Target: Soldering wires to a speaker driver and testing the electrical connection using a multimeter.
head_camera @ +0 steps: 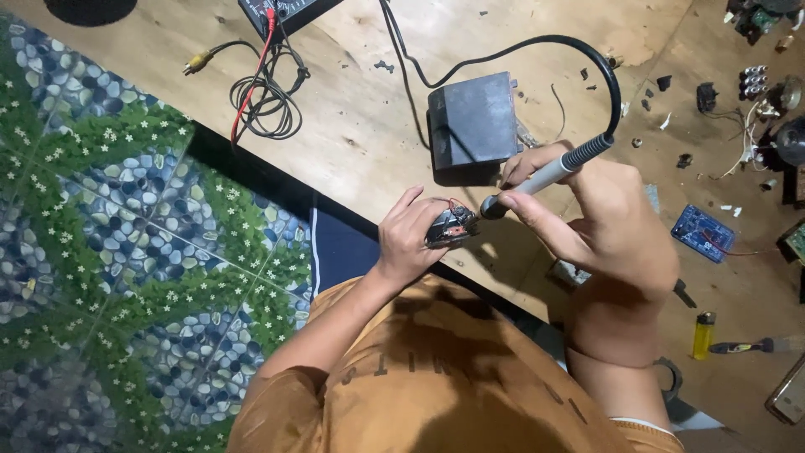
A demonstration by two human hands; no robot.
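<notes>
Dark metal and red wire showed on the small part (451, 226), held just above the near edge of the wooden desk (369, 126). Left hand (411, 239): fingers curled tight round the part. Right hand (604, 218): fingers pinched on a grey soldering iron (541, 178), pen-style, tip touching the part. Black box (472, 122) stood just behind.
</notes>
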